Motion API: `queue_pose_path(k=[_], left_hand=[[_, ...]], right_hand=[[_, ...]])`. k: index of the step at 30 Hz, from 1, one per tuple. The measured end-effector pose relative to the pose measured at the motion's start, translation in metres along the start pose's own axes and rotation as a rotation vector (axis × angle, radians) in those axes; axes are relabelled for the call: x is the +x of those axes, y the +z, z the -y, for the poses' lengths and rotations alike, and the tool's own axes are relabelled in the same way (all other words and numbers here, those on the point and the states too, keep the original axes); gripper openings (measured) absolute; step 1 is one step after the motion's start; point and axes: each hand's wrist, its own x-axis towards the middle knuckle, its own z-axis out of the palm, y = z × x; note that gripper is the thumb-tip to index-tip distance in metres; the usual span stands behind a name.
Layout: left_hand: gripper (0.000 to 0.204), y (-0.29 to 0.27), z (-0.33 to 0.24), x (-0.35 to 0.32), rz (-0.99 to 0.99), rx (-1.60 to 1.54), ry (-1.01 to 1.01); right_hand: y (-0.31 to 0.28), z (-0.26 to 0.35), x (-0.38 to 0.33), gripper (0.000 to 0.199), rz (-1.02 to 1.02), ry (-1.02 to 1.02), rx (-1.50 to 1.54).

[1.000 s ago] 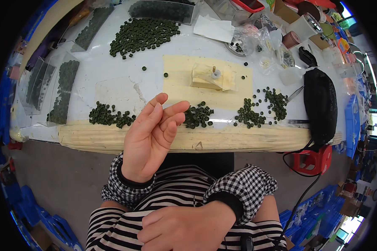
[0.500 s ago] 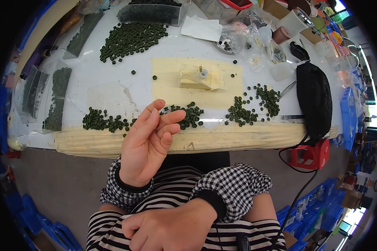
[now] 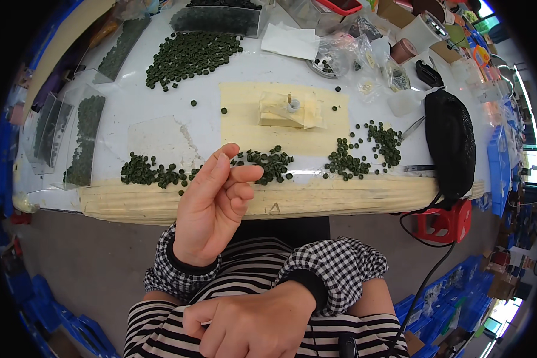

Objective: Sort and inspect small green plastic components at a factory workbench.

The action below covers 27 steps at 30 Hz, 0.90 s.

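Pieces (image 3: 274, 167), small, round, dark green, sit in a loose pile along the near edge of the surface (image 3: 206, 122), right behind the left hand (image 3: 209, 212) in the head cam. Another pile (image 3: 149, 171) lies just to its left. L hand is up w/ the fingers half curled, thumb close to the index fingertip; can't tell if anything's pinched there tbh, or if it touches the pile. R hand (image 3: 256, 322) is down over the lap, back up, fingers loosely bent (its underside is hidden, so can't tell if it's got hold of smth).

Two more little clusters, one (image 3: 345, 160) nearer the middle and one (image 3: 385, 143) farther right, w/ tweezers (image 3: 413, 128) & a black bag-like thing (image 3: 451, 143) beside the right one. Mid-surface there's a block (image 3: 280, 113) wrapped in pale yellow stuff, short peg sticking up, on a pale yellow sheet (image 3: 238, 134). Biggest heap (image 3: 191, 56) is farther back, near white paper (image 3: 289, 40). Clear tray (image 3: 85, 137) of green bits at far left, btw, & a red stool (image 3: 441, 224) below the surface's right end.
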Motion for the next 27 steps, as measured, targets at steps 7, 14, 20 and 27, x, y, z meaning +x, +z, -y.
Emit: queue_pose_path(k=[7,14,20,27], left_hand=[[0.029,0.0,-0.001,0.001,0.113,0.121,-0.003],[0.037,0.002,-0.005,-0.001,0.1,0.186,0.021],[0.046,0.003,0.006,0.001,0.161,0.26,-0.004],[0.026,-0.012,0.003,0.003,0.225,0.214,-0.041]], right_hand=[[-0.054,0.031,-0.025,0.025,-0.088,0.428,-0.524],[-0.1,0.076,-0.065,0.018,-0.414,0.633,-1.854],[-0.113,0.074,-0.074,0.018,-0.299,0.671,-1.979],[-0.114,0.072,-0.077,0.015,-0.309,0.638,-2.001]])
